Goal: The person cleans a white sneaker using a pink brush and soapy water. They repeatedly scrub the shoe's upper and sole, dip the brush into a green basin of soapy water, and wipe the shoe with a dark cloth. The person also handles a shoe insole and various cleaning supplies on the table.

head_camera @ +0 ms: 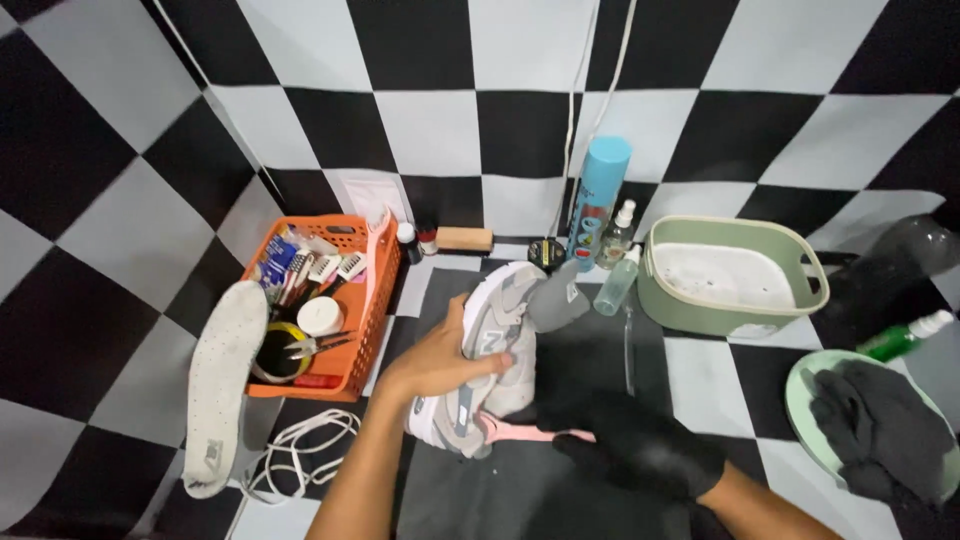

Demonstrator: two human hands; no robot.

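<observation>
Two hands meet over a grey and white sneaker (497,345) at the middle of the frame, on a dark mat (520,490) spread over the black-and-white checkered floor (90,330). The bare left hand (440,355) lies curled over the shoe's side, fingers bent around the upper and thumb pressed against it, apparently to keep the shoe from sliding while it is worked on. The right hand (640,450), in a black glove, is closed around the grip of a pink-handled brush (530,432), whose end lies against the lower part of the shoe; the glove likely keeps cleaning fluid off the skin.

An orange plastic basket (362,300) at centre left holds brushes, a small white jar and pliers, all within the left hand's reach. A white insole (222,380) lies beside it, taken out of a shoe, and white laces (300,450) are heaped just below the basket. Behind the shoe, along the wall, stand a tall blue spray can (600,200), clear spray bottles (618,270) and a small dark tin (545,252). A pale green plastic tub (740,275) sits at right, seemingly with foamy water. A dark cloth (880,430) rests in a light green bowl (800,400) at lower right.
</observation>
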